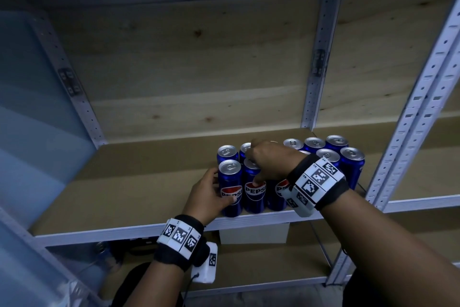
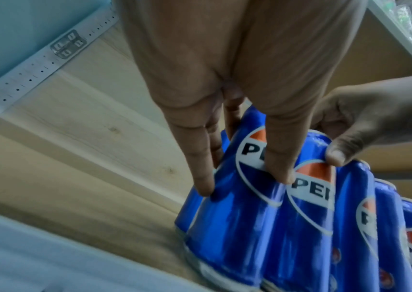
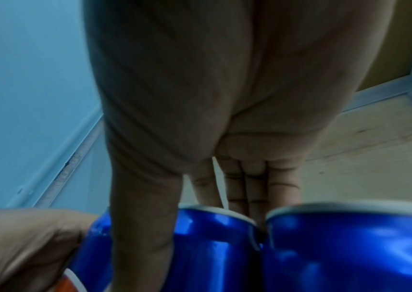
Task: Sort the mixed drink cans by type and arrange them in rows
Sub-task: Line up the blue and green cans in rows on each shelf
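Two hands on the front row right now. My left hand wraps the end can at the shelf front, fingers spread down its side, thumb across the logo. My right hand comes over the top of the next can, thumb on the label, other fingers pressed together and tucked behind it. All the blue cans I can see sit bunched toward the right of the shelf. I'd say the trick here is sliding, not lifting: keep both upright, nudge them snug side by side, logos forward, and go easy so the back row doesn't topple.
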